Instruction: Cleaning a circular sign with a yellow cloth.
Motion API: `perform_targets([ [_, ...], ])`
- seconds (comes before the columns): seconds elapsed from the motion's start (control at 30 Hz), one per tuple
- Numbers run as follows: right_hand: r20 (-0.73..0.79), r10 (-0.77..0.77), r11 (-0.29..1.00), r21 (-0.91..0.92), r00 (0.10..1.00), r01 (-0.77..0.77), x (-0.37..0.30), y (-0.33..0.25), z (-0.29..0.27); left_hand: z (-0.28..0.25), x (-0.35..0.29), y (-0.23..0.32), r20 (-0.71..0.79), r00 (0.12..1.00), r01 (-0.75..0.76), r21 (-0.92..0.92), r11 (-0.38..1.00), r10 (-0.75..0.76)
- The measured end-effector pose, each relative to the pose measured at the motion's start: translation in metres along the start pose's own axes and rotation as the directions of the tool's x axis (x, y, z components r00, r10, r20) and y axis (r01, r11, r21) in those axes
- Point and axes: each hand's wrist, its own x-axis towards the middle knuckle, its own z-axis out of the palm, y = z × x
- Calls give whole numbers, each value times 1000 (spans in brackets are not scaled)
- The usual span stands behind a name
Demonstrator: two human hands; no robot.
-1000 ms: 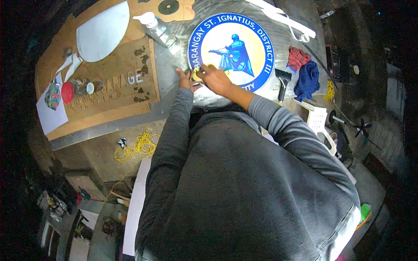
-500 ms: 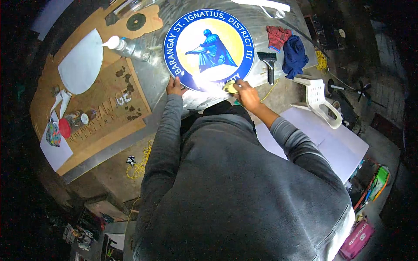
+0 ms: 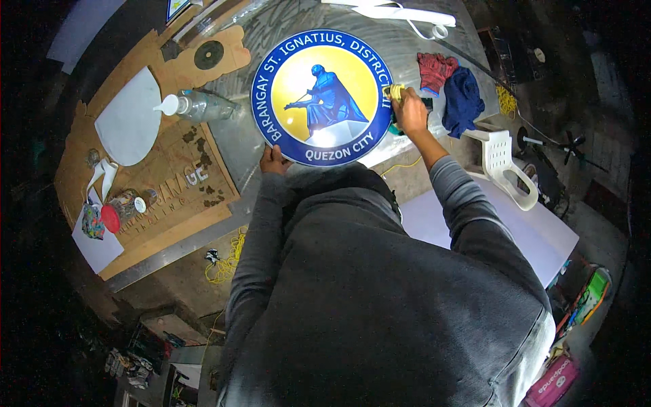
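A round sign [image 3: 325,150] with a blue border, a yellow middle and a blue seated figure lies on the metal table. My left hand [image 3: 274,161] grips its lower left rim, fingers curled at the edge. At the sign's right edge, my right hand [image 3: 411,112] is closed on a small yellow piece [image 3: 393,93], pressed to the blue border; its exact kind is unclear. A bit of teal shows just below that hand. Right beside it is a black squeegee [image 3: 427,103], mostly hidden by the hand.
A red glove [image 3: 437,71] and dark blue cloth [image 3: 462,102] lie at the right. To the left are a clear spray bottle [image 3: 207,106], a white sheet piece [image 3: 129,115] and a lettered brown board [image 3: 173,163]. A white chair [image 3: 502,163] stands right of the table [image 3: 237,146].
My right hand has moved up and right with the yellow piece, from the sign's bottom edge to its right edge. The sign now sits slightly lower in view; my left hand stays at its rim.
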Motion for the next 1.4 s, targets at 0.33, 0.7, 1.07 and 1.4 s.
perform_targets([
  [0.33,15,-192,978,-80,981,193,155,-78,29,-63,39,-94,-103,968,-149,504,851,230],
  [0.7,98,-706,707,40,701,706,154,-261,94,31,-20,28,-169,972,-46,537,842,161],
  [1.07,159,-210,970,-91,965,226,210,-169,72,6,-1,-22,-241,917,-113,608,786,318],
  [1.4,54,180,975,-139,982,-171,118,-38,9,11,4,-18,-67,964,-206,425,881,257],
])
